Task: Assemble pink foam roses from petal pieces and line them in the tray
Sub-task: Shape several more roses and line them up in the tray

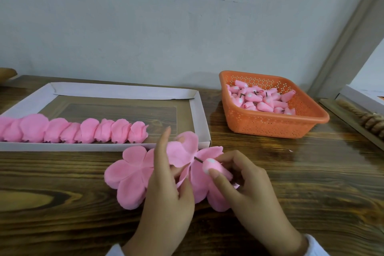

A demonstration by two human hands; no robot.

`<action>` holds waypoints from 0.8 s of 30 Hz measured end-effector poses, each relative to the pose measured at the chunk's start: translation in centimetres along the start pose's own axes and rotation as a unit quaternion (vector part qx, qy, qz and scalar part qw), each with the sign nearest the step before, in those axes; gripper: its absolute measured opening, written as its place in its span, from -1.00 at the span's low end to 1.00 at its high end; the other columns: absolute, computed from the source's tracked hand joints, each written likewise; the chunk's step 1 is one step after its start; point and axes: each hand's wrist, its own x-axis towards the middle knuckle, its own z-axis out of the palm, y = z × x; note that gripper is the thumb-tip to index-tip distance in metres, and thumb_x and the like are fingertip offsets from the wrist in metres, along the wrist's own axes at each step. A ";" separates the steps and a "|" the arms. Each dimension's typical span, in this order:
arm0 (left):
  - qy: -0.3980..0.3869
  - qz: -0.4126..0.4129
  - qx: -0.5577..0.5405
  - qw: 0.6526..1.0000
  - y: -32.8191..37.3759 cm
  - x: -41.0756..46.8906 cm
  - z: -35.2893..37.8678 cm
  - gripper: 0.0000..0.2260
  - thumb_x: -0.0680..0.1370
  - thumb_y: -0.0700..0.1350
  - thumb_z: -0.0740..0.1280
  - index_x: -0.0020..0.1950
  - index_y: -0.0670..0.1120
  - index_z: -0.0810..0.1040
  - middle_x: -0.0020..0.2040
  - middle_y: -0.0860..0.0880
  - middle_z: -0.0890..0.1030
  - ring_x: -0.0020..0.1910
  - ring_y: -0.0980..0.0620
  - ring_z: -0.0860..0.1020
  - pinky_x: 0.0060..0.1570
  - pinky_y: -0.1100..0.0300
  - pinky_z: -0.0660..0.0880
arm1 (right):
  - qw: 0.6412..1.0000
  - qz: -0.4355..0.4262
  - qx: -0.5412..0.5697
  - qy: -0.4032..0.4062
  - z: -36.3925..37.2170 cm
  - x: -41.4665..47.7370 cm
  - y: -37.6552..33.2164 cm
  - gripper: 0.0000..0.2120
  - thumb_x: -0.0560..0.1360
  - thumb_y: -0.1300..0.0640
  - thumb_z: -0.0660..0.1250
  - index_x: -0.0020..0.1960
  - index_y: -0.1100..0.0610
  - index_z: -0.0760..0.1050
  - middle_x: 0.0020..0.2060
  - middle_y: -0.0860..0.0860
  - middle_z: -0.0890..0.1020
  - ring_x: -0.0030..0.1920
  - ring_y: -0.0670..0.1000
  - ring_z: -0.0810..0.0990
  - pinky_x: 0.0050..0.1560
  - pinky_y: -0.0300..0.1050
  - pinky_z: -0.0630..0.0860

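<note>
Flat pink foam petal pieces (128,174) lie stacked on the wooden table in front of me. My left hand (166,191) pinches one petal sheet (182,149) and lifts it, index finger pointing up. My right hand (247,181) pinches a pink rose bud (214,165) with a short dark stem pointing left toward the lifted sheet. A white cardboard tray (200,114) behind holds a row of several finished pink roses (83,131) along its near side.
An orange perforated basket (270,124) at the back right holds several pink buds (264,100). A flat frame with a twisted brown object (367,118) lies at the far right edge. A pale wall rises right behind the table.
</note>
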 end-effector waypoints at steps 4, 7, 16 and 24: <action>-0.027 0.113 0.065 0.991 0.3 0.1 -0.1 -0.18 0.45 -0.42 0.33 0.51 0.16 0.07 0.31 0.51 0.30 0.26 0.48 0.36 0.09 0.58 0.34 | 1.000 -0.004 0.008 -0.004 0.1 0.0 -0.1 -0.93 0.48 -0.02 0.39 -0.10 -0.06 0.51 -0.37 -0.06 0.62 -0.40 -0.06 0.53 -0.38 -0.24 0.44; -0.048 0.208 0.097 0.972 1.1 0.4 -0.3 -0.15 0.43 -0.29 0.31 0.57 0.12 -0.07 0.46 0.25 0.29 0.37 0.28 0.37 0.18 0.34 0.46 | 0.999 0.006 0.042 -0.019 0.1 -0.1 -0.5 -0.87 0.45 -0.09 0.34 -0.07 -0.07 0.51 -0.35 0.00 0.64 -0.37 0.03 0.58 -0.35 -0.02 0.52; -0.115 0.355 0.184 0.909 1.5 0.3 -0.1 -0.02 0.38 -0.20 0.34 0.53 0.07 -0.32 0.53 -0.18 0.14 0.49 -0.09 0.25 0.44 -0.22 0.11 | 0.995 -0.011 0.076 -0.068 0.1 0.0 -1.0 -0.67 0.48 0.29 0.29 -0.04 -0.15 0.57 -0.23 -0.12 0.67 -0.25 -0.12 0.61 -0.27 -0.09 0.54; -0.070 0.279 -0.034 0.957 2.4 0.5 -1.1 -0.43 0.65 0.06 0.09 0.52 0.24 -0.21 0.53 -0.06 0.18 0.35 -0.12 0.46 0.15 -0.05 0.49 | 0.990 0.010 0.116 -0.076 0.4 -0.1 -0.7 -0.70 0.43 0.31 0.32 0.07 0.00 0.59 -0.09 0.02 0.67 -0.05 -0.01 0.65 -0.12 0.08 0.59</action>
